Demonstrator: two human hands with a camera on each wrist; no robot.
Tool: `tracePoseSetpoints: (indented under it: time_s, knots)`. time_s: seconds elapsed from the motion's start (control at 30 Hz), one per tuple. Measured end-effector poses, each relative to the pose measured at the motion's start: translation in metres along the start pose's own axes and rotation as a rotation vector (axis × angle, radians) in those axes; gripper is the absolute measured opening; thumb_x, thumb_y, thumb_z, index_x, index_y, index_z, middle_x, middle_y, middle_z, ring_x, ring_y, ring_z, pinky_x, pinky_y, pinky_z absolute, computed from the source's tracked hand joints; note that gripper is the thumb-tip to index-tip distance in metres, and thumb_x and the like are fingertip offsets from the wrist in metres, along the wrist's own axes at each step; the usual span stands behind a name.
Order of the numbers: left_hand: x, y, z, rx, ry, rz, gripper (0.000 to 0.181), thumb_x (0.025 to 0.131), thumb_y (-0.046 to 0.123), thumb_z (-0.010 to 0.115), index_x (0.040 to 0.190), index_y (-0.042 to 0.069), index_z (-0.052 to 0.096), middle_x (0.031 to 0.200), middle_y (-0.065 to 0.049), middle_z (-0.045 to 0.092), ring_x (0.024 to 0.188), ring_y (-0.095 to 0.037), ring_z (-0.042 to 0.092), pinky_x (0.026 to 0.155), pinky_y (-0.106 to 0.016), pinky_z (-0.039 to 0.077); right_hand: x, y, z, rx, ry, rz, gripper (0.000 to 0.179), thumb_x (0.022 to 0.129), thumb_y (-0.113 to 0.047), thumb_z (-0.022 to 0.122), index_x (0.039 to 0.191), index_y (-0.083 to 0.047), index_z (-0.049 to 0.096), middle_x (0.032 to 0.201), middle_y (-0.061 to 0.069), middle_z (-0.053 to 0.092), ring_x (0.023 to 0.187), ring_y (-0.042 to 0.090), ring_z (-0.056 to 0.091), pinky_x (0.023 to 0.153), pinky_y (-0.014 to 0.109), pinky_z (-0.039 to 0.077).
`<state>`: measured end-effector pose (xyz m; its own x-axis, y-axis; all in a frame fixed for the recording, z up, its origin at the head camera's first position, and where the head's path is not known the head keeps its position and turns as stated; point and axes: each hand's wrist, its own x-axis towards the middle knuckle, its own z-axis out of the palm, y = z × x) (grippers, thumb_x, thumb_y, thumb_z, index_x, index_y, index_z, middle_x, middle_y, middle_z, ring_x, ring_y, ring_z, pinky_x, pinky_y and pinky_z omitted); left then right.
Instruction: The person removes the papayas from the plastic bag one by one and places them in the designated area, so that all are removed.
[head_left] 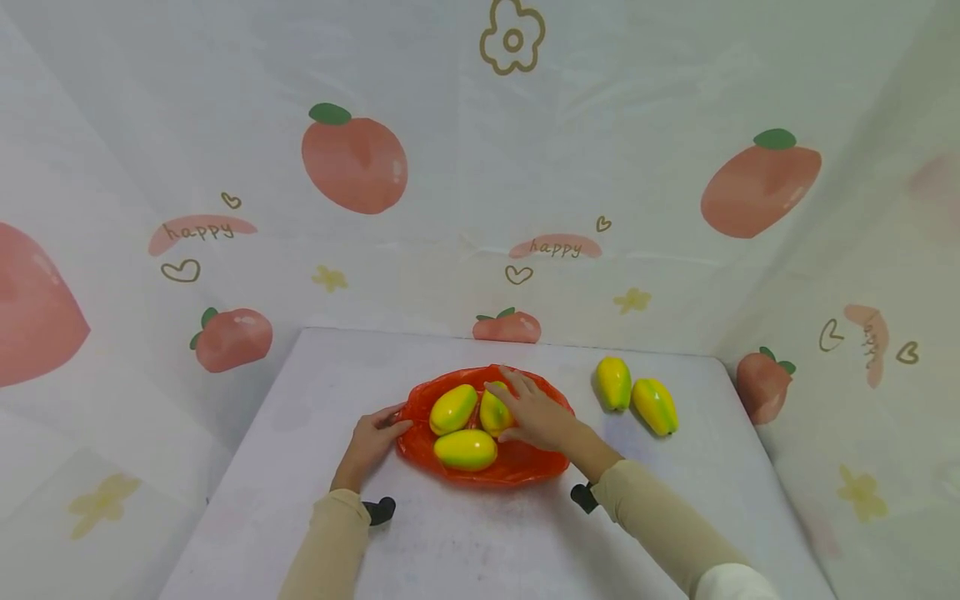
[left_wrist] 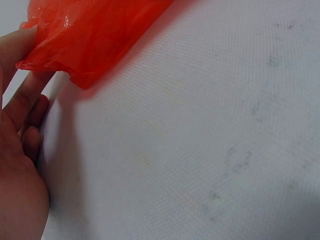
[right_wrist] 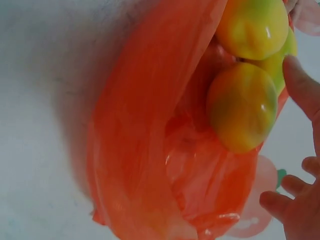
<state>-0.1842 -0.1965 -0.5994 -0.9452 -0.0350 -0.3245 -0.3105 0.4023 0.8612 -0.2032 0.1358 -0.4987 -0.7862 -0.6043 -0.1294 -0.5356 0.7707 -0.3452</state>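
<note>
A red plastic bag (head_left: 525, 462) lies spread wide on the table, with three shiny yellow-green papayas inside: one at the back left (head_left: 453, 408), one at the front (head_left: 467, 451) and one at the right (head_left: 493, 414). My left hand (head_left: 372, 442) pinches the bag's left edge between thumb and fingers; the left wrist view shows the red film (left_wrist: 95, 40) between them. Above the right-hand papaya hovers my right hand (head_left: 542, 414), fingers spread, partly hiding it. In the right wrist view, the thumb tip is close beside the papayas (right_wrist: 242, 107), and nothing is in the palm.
Two more papayas, one upright (head_left: 614, 383) and one slanted (head_left: 655, 407), lie on the white table (head_left: 465, 542) to the right of the bag. White cloth walls (head_left: 450, 250) printed with fruit enclose the table at the back and sides.
</note>
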Motion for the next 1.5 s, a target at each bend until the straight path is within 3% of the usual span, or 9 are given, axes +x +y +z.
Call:
tracePoseSetpoints:
  time_s: [0.23, 0.6, 0.87, 1.5]
  knots:
    - [-0.001, 0.0, 0.0, -0.004, 0.009, -0.002, 0.054, 0.096, 0.041, 0.069, 0.146, 0.022, 0.058, 0.144, -0.01, 0.062, 0.137, -0.032, 0.052, 0.116, -0.053, 0.046, 0.008, -0.005, 0.006, 0.054, -0.042, 0.043, 0.084, 0.091, -0.032, 0.076, 0.161, -0.028, 0.03, 0.172, 0.01, 0.014, 0.156, 0.036, 0.023, 0.106, 0.048, 0.055]
    - [-0.002, -0.002, 0.0, 0.008, 0.027, 0.023, 0.054, 0.095, 0.041, 0.07, 0.144, 0.019, 0.06, 0.139, -0.012, 0.065, 0.132, -0.033, 0.055, 0.115, -0.052, 0.046, 0.019, -0.009, 0.009, 0.154, -0.055, 0.126, 0.08, 0.089, -0.022, 0.079, 0.157, -0.026, 0.039, 0.171, 0.011, 0.02, 0.153, 0.04, 0.03, 0.11, 0.053, 0.051]
    - [-0.001, -0.002, 0.001, 0.007, 0.024, 0.016, 0.055, 0.095, 0.042, 0.07, 0.144, 0.021, 0.06, 0.143, -0.012, 0.063, 0.137, -0.032, 0.053, 0.116, -0.053, 0.045, 0.024, -0.009, 0.012, 0.184, -0.069, 0.153, 0.075, 0.089, -0.021, 0.079, 0.155, -0.025, 0.044, 0.168, 0.012, 0.026, 0.151, 0.042, 0.033, 0.113, 0.054, 0.048]
    - [0.003, -0.003, 0.001, -0.003, 0.018, -0.005, 0.056, 0.093, 0.045, 0.072, 0.144, 0.023, 0.061, 0.144, -0.011, 0.062, 0.138, -0.033, 0.052, 0.116, -0.054, 0.044, 0.022, -0.008, 0.018, 0.227, -0.104, 0.226, 0.071, 0.091, -0.021, 0.077, 0.154, -0.027, 0.046, 0.17, 0.009, 0.024, 0.15, 0.04, 0.036, 0.114, 0.055, 0.047]
